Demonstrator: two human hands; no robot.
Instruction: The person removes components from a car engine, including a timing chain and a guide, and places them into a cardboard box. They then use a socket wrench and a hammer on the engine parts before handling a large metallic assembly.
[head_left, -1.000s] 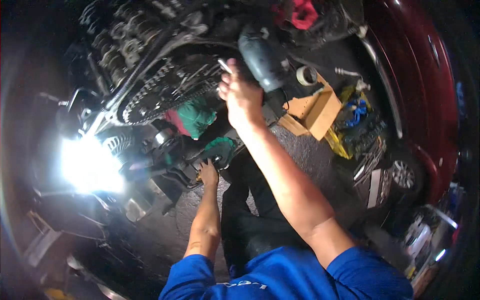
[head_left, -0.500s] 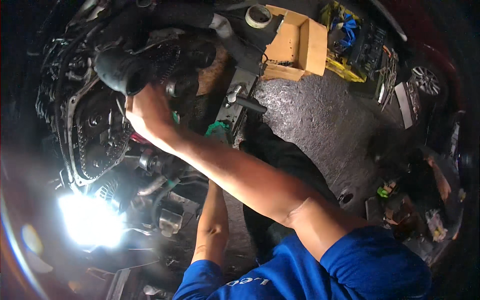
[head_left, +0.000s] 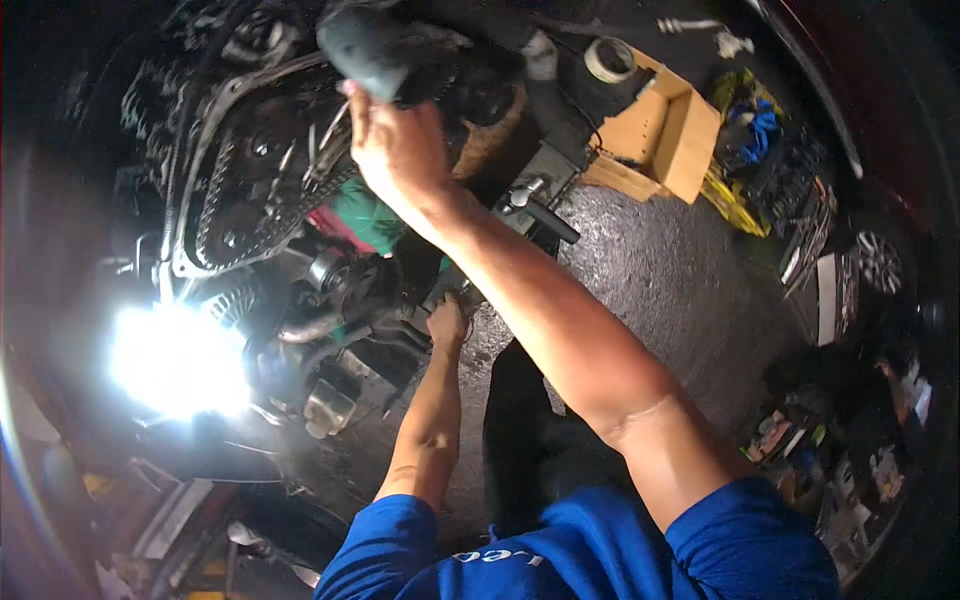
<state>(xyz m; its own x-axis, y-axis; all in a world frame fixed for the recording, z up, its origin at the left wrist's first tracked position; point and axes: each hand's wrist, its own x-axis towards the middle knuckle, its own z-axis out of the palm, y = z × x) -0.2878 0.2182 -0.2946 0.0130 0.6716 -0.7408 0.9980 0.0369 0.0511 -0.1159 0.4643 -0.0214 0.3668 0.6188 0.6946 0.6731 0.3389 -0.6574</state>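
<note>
My right hand reaches far forward over the opened engine, closed at the lower end of a grey-blue, round-ended cylindrical thing; what kind it is I cannot make out. Below and left of it lies the engine's timing chain with its sprockets, inside a pale metal rim. My left hand is lower down, below my right forearm, its fingers closed at the end of a dark metal part; what they hold is hidden. Between the hands a green cloth rests beside a red piece against the engine.
A bright work lamp glares at the left. A T-shaped tool with a black handle lies on a metal beam right of my forearm. Beyond are an open cardboard box, a tape roll and a yellow tool case.
The view has turned, shifting the engine up and right. My right hand and the grey-blue thing appear farther up and right. My left hand, earlier behind my right forearm, now shows.
</note>
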